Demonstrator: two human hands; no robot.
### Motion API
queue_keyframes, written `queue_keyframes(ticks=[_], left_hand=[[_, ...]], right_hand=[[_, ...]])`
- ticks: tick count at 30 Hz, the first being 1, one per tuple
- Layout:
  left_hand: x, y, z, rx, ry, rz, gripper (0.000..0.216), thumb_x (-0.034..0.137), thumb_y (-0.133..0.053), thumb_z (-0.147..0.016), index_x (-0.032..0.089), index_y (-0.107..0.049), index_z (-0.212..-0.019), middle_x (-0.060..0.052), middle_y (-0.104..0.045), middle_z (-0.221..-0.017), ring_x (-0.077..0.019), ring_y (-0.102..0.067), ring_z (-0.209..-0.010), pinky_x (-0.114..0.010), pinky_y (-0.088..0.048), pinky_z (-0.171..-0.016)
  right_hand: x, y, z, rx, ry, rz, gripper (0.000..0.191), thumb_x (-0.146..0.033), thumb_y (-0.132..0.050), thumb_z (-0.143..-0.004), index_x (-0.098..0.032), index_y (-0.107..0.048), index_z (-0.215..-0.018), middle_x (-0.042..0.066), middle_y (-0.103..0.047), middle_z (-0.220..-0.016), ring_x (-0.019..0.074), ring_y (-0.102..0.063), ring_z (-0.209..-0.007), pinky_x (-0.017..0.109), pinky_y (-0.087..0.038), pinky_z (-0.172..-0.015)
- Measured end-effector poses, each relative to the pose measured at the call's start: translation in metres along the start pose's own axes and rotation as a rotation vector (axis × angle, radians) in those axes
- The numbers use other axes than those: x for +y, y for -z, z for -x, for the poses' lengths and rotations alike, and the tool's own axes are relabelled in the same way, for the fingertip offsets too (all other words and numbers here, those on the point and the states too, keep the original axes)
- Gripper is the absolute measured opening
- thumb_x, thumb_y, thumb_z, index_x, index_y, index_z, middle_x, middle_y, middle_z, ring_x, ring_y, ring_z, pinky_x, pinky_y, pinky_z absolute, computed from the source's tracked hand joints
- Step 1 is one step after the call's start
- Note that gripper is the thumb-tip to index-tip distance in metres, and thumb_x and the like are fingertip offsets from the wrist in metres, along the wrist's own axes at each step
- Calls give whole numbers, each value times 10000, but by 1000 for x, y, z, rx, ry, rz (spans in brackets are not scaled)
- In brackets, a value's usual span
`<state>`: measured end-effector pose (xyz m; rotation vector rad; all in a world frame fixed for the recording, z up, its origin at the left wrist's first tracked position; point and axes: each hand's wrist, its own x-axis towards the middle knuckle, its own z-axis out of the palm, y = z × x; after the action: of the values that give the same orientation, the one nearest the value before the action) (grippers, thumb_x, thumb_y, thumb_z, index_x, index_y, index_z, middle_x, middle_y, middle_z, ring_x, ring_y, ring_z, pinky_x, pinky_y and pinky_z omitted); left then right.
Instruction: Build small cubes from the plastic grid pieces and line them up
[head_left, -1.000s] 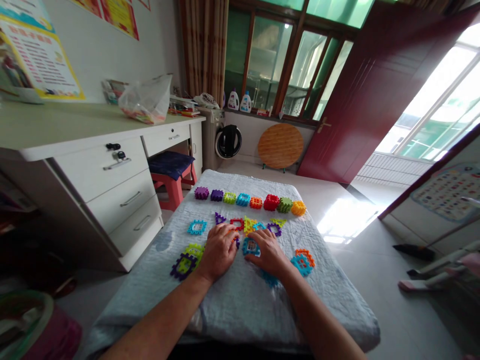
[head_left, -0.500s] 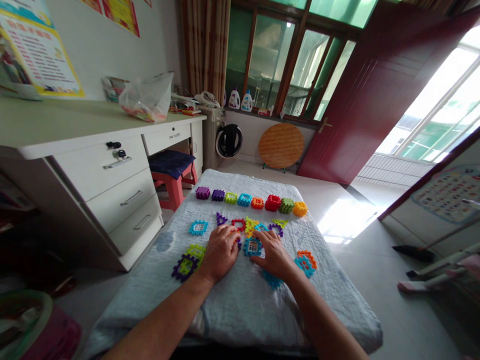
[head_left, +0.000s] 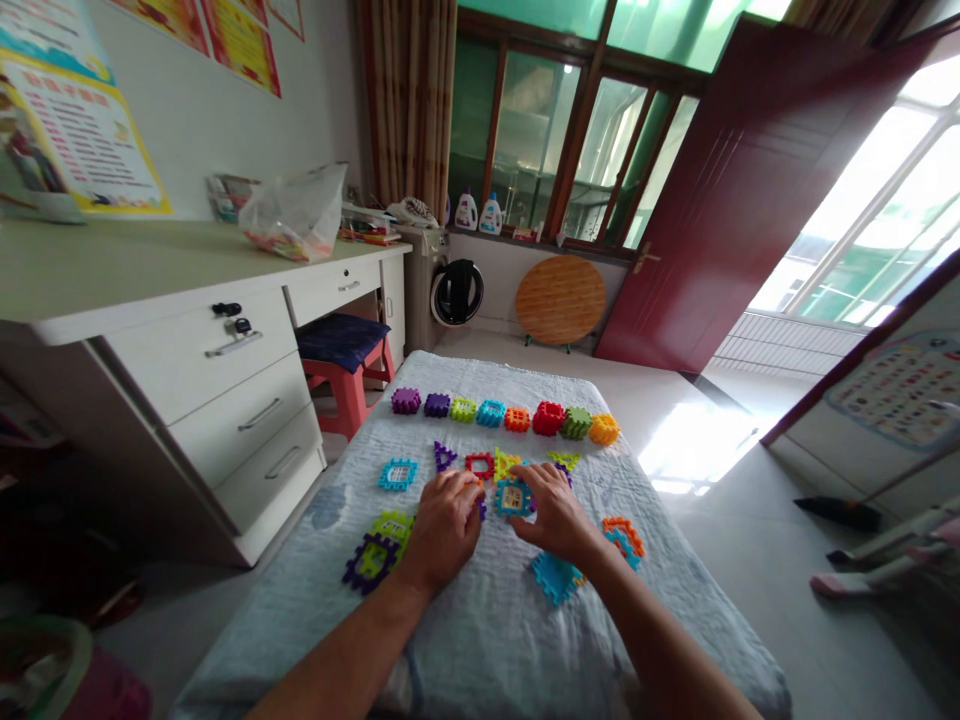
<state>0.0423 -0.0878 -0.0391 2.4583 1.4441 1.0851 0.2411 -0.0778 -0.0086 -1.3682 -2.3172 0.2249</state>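
Observation:
My left hand [head_left: 444,528] is curled low over the cloth. Orange and purple edges of interlocking plastic tiles [head_left: 481,508] peek out at its fingertips, mostly hidden. My right hand [head_left: 559,512] pinches a blue square building tile [head_left: 513,498] with a window pattern between thumb and fingers. Just beyond the hands lie a purple triangle [head_left: 444,457], a red square frame [head_left: 479,465], a yellow piece [head_left: 505,464] and a yellow-green triangle [head_left: 564,461]. Another purple piece is partly covered by my right hand.
A row of coloured blocks [head_left: 491,413] crosses the far part of the cloth-covered table [head_left: 480,640]. A blue tile [head_left: 397,474] and green and purple tiles [head_left: 373,560] lie left; blue tiles [head_left: 555,577] and an orange one [head_left: 625,535] lie right. A desk [head_left: 187,260] stands at left.
The view has tilted slightly upward. My right hand and the blue square tile have shifted a little, uncovering more of the blue tiles near my right wrist. My left hand stays nearly in place.

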Motion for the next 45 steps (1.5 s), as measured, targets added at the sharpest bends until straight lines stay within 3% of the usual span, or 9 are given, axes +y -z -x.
queue_keyframes(ticks=[6,13,18,26,33,36,39,45], left_hand=[[2,2,1,-5,18,41,233,88,-512,-765,214,-612,-933,-43,-604,-1037,-230,-499,-1044,-424,-383,-978],[2,3,2,-7,18,31,262,87,-484,-795,217,-615,-981,-43,-608,-1067,-225,-494,-1086,-415,-384,-994],[3,4,2,-41,28,44,246,94,-471,-806,222,-620,-955,-47,-611,-1072,-230,-499,-1086,-434,-383,-999],[4,4,1,-78,41,51,220,101,-483,-803,225,-620,-923,-44,-609,-1080,-234,-493,-1084,-432,-387,-991],[6,5,1,-72,33,43,219,99,-497,-791,218,-624,-924,-43,-609,-1051,-224,-500,-1059,-420,-385,-985],[6,5,2,-76,23,39,234,87,-508,-773,215,-626,-929,-43,-605,-1035,-220,-499,-1053,-418,-374,-997],[8,3,3,-65,-10,20,227,101,-491,-798,215,-626,-941,-45,-605,-1059,-224,-491,-1076,-420,-372,-1001],[15,19,5,-39,-60,-116,254,160,-483,-832,217,-635,-1027,-64,-580,-1202,-248,-443,-1185,-449,-316,-1061]], right_hand=[[37,16,-69,183,-42,-43,497,-258,-679,-663,-197,-560,-1141,79,-632,-1073,251,-537,-989,390,-376,-899],[69,-9,-145,158,-171,4,471,-258,-682,-657,-192,-572,-1111,76,-657,-1052,250,-554,-987,364,-398,-847],[79,-26,-167,102,-191,79,500,-311,-674,-669,-217,-555,-1146,58,-660,-1052,265,-528,-1012,371,-373,-838],[81,-41,-174,68,-174,105,519,-339,-684,-651,-204,-578,-1141,77,-646,-1062,290,-486,-1027,398,-351,-860],[73,-15,-152,165,-149,72,513,-321,-683,-679,-217,-566,-1168,95,-594,-1173,288,-477,-1079,418,-381,-883],[66,4,-119,181,-61,-42,411,-251,-635,-723,-195,-582,-1127,84,-624,-1102,238,-541,-1022,382,-406,-891],[56,15,-73,18,-9,-126,326,-233,-627,-734,-183,-604,-1055,57,-650,-998,199,-590,-906,333,-444,-831],[31,9,-3,-23,-25,-25,299,-292,-626,-769,-202,-611,-1054,61,-626,-970,211,-545,-918,352,-410,-843]])
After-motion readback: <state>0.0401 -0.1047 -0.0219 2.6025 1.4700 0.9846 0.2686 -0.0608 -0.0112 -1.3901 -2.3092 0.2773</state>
